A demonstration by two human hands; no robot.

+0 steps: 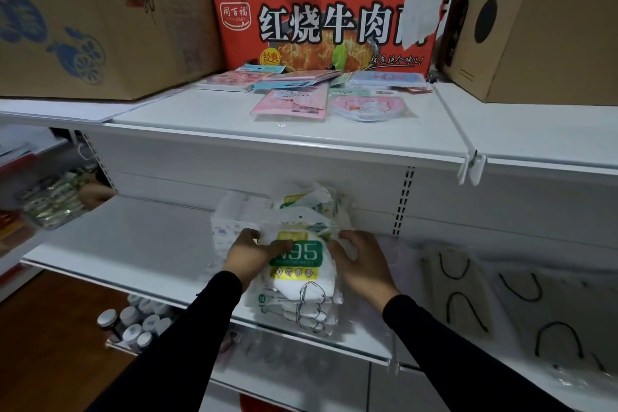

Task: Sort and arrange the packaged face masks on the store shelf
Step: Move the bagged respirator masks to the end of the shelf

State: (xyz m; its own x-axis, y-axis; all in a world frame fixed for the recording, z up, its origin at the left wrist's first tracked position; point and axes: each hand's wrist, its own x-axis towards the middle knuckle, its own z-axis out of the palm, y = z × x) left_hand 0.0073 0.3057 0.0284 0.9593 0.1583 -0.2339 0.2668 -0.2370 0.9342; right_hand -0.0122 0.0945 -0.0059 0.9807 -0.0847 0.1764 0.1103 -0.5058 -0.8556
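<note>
Both hands on the N95 mask packs

Left hand point(251, 253) and right hand point(359, 264) grasp the stacked N95 mask packs point(297, 281) on the middle shelf point(133, 244); pink mask packets point(291, 104) lie at 12 o'clock above.

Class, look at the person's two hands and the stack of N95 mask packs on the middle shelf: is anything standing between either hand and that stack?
Nothing visible does. The left hand and right hand already rest on the top of the N95 mask packs, one at each side, their fingers touching the top pack's wrapper.
</note>
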